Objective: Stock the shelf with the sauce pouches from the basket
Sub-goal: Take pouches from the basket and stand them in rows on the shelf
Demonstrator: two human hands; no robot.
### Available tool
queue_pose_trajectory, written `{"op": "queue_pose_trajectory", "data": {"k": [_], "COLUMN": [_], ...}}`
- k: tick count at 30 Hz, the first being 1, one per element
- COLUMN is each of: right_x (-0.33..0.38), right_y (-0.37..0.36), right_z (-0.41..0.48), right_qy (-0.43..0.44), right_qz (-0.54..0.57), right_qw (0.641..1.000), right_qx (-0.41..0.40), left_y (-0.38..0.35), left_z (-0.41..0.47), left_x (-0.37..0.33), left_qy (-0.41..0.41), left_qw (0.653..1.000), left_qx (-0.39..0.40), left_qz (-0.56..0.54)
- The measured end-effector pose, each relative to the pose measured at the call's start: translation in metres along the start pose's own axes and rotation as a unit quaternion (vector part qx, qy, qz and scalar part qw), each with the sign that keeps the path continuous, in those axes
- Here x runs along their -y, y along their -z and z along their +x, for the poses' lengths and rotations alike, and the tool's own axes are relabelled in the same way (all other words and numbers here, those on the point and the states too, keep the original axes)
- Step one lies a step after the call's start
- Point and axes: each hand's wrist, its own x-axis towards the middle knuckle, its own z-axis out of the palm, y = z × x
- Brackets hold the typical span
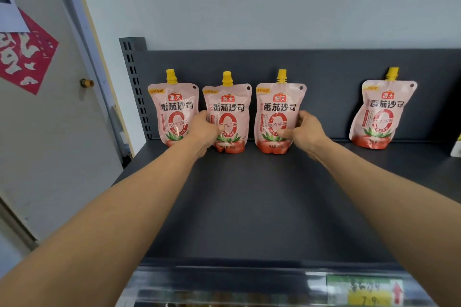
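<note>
Both arms stretch forward: left hand (203, 129) grips second pouch (230, 107), right hand (305, 129) grips third pouch (277, 107).

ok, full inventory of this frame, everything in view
pink spouted sauce pouches with yellow caps: 4, pink and red, upright along the shelf's back, three together left, lone fourth pouch right
dark grey metal shelf: 1, dark grey, in front of the person
slotted metal upright: 1, grey, shelf's back left corner
price label: 1, green and yellow, shelf's front rail, right
off-white door: 1, off-white, far left
red paper decoration: 1, red and white, on the door
left hand: 1, grips second pouch from left
right hand: 1, grips third pouch from left
</note>
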Motion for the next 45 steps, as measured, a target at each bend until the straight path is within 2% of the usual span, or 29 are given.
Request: {"op": "queue_pose_trajectory", "data": {"k": [8,12,16,19,23,27,32,36,41,45], "right_x": [-0.005,-0.004,0.003,0.008,0.011,0.010,-0.010,-0.066,-0.168,-0.228], "right_y": [-0.005,0.000,0.007,0.013,0.026,0.054,0.105,0.141,0.146,0.142], "right_z": [-0.012,-0.025,-0.048,-0.073,-0.120,-0.176,-0.266,-0.326,-0.364,-0.374], "right_qy": [-0.013,0.002,0.060,0.116,0.167,0.222,0.280,0.260,0.126,0.048], "right_qz": [-0.054,-0.112,-0.164,-0.194,-0.190,-0.231,-0.290,-0.349,-0.421,-0.429], "right_qw": [0.998,0.991,0.981,0.972,0.967,0.947,0.913,0.887,0.842,0.834], "right_qx": [-0.025,-0.070,-0.085,-0.064,-0.019,0.016,0.070,0.156,0.314,0.345], "left_y": [0.000,0.003,0.008,0.010,0.005,-0.002,-0.022,-0.057,-0.097,-0.124], "left_z": [-0.011,-0.024,-0.043,-0.061,-0.105,-0.177,-0.282,-0.348,-0.395,-0.407], "left_x": [-0.002,0.000,-0.003,-0.011,-0.027,-0.041,-0.042,0.005,0.093,0.155], "left_qy": [0.017,0.038,0.023,-0.019,-0.101,-0.173,-0.200,-0.124,-0.006,0.064], "left_qw": [0.999,0.996,0.994,0.992,0.983,0.958,0.925,0.885,0.843,0.823], "left_qx": [-0.002,-0.016,-0.024,-0.008,0.046,0.119,0.222,0.335,0.418,0.445], "left_qz": [0.041,0.075,0.104,0.128,0.148,0.195,0.236,0.299,0.338,0.348]}}
